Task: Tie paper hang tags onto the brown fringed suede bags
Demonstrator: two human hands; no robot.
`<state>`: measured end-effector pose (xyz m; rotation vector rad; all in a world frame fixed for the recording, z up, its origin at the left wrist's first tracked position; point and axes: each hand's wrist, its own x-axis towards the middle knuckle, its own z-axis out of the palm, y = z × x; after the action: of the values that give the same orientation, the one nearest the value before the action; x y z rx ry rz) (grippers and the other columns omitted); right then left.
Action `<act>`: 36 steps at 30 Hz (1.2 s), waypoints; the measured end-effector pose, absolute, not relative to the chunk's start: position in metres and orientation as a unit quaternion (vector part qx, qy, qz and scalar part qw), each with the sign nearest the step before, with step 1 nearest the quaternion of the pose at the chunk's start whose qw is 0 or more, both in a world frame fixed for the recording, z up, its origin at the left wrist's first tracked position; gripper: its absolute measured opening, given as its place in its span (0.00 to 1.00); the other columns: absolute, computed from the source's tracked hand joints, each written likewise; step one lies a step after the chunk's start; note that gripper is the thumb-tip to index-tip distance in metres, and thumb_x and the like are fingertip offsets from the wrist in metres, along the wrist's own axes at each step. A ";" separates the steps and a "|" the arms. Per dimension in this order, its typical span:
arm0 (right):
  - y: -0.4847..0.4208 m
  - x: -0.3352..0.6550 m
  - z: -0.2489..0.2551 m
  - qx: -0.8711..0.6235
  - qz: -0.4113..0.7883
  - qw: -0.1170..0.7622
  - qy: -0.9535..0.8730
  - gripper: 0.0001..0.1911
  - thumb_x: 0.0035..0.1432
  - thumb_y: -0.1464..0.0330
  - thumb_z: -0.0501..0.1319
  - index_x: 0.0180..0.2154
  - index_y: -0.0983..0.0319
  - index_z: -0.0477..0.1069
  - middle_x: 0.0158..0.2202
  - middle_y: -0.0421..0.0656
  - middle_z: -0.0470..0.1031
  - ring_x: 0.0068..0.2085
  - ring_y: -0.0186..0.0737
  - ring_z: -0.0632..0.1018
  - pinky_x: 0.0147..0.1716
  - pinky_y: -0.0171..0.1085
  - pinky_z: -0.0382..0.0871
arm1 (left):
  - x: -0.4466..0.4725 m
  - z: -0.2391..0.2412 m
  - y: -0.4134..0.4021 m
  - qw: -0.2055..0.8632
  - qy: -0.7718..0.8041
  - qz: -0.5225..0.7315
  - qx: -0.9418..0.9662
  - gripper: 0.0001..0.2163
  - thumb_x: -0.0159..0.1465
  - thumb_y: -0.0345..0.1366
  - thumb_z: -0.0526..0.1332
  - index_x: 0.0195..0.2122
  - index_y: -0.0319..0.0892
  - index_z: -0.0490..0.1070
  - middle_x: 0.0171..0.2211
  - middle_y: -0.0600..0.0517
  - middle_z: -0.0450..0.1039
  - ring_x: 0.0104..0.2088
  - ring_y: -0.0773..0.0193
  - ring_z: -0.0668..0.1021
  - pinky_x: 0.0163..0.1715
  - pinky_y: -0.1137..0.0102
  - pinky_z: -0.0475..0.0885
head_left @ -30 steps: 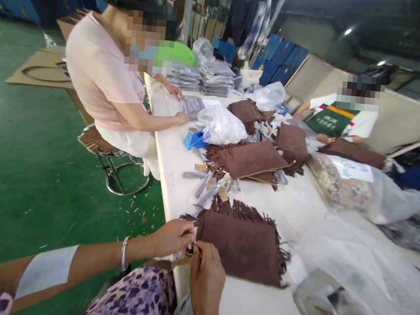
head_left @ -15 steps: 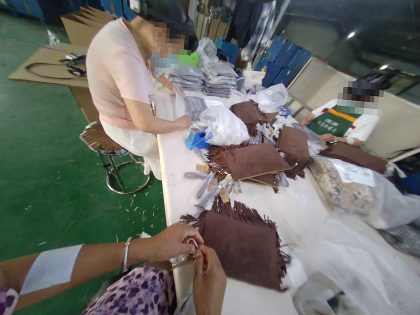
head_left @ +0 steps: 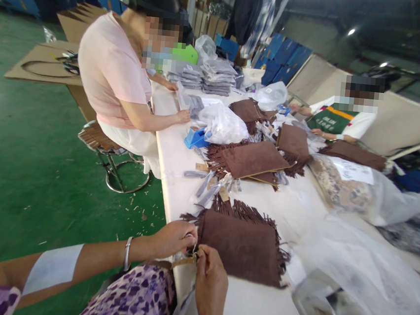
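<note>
A brown fringed fabric piece [head_left: 240,244] lies flat on the white table [head_left: 254,310] in front of me. At its near left corner my left hand [head_left: 172,238] is closed in a pinch, fingers curled against the fabric's corner. My right hand [head_left: 210,284] is also pinched shut, holding a small brown paper tag [head_left: 182,262] between the two hands. A silver bangle sits on my left wrist.
More brown fringed pieces [head_left: 254,159] are piled mid-table, with loose tags, a blue tool [head_left: 196,138] and plastic bags [head_left: 222,124]. A person in pink [head_left: 113,79] sits on a stool at the left edge; another person [head_left: 342,118] works across. Clear plastic [head_left: 353,285] covers the right.
My hands stay at the fabric's corner with small finger shifts. The person in pink has moved slightly and the view has swayed.
</note>
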<state>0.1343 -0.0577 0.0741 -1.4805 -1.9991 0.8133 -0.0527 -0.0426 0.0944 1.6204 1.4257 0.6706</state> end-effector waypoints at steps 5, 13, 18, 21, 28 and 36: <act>-0.058 0.128 0.079 -0.534 0.304 0.246 -0.750 0.12 0.66 0.65 0.50 0.44 0.56 0.71 0.42 0.42 0.76 0.43 0.41 0.75 0.43 0.38 0.65 | -0.052 0.099 -0.042 0.461 0.561 0.261 0.637 0.08 0.62 0.34 0.54 0.34 0.41 0.72 0.28 0.56 0.75 0.25 0.68 0.74 0.28 0.75 0.64; -0.058 0.127 0.082 -0.545 0.334 0.250 -0.728 0.10 0.65 0.63 0.51 0.39 0.56 0.70 0.37 0.40 0.75 0.38 0.40 0.74 0.38 0.36 0.63 | -0.052 0.093 -0.043 0.545 0.545 0.286 0.570 0.09 0.59 0.37 0.58 0.39 0.41 0.72 0.30 0.55 0.75 0.27 0.66 0.75 0.28 0.74 0.66; -0.058 0.129 0.081 -0.559 0.358 0.245 -0.707 0.10 0.63 0.62 0.52 0.37 0.57 0.71 0.34 0.39 0.75 0.35 0.39 0.74 0.35 0.35 0.62 | -0.050 0.088 -0.043 0.565 0.532 0.292 0.559 0.08 0.58 0.36 0.59 0.36 0.41 0.73 0.28 0.55 0.75 0.27 0.66 0.76 0.27 0.75 0.66; -0.058 0.129 0.082 -0.555 0.369 0.250 -0.702 0.10 0.63 0.63 0.53 0.36 0.57 0.72 0.34 0.38 0.76 0.34 0.38 0.75 0.35 0.34 0.62 | -0.049 0.088 -0.042 0.543 0.537 0.292 0.575 0.07 0.59 0.35 0.57 0.35 0.41 0.73 0.27 0.55 0.74 0.25 0.66 0.76 0.26 0.75 0.65; -0.057 0.130 0.085 -0.548 0.369 0.257 -0.705 0.10 0.62 0.65 0.53 0.35 0.58 0.72 0.33 0.39 0.76 0.34 0.37 0.75 0.35 0.33 0.63 | -0.052 0.094 -0.039 0.423 0.551 0.237 0.679 0.07 0.59 0.31 0.54 0.34 0.43 0.72 0.25 0.55 0.73 0.29 0.65 0.75 0.35 0.73 0.66; -0.058 0.131 0.081 -0.548 0.356 0.257 -0.712 0.12 0.63 0.65 0.52 0.41 0.56 0.73 0.39 0.39 0.77 0.39 0.39 0.77 0.39 0.35 0.66 | -0.053 0.098 -0.039 0.429 0.547 0.220 0.685 0.08 0.61 0.32 0.53 0.35 0.43 0.72 0.25 0.55 0.73 0.30 0.63 0.74 0.35 0.72 0.65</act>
<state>0.1306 -0.0580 0.0814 -1.4879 -1.9311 0.9649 -0.0530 -0.0393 0.0980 1.7094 1.3657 0.5482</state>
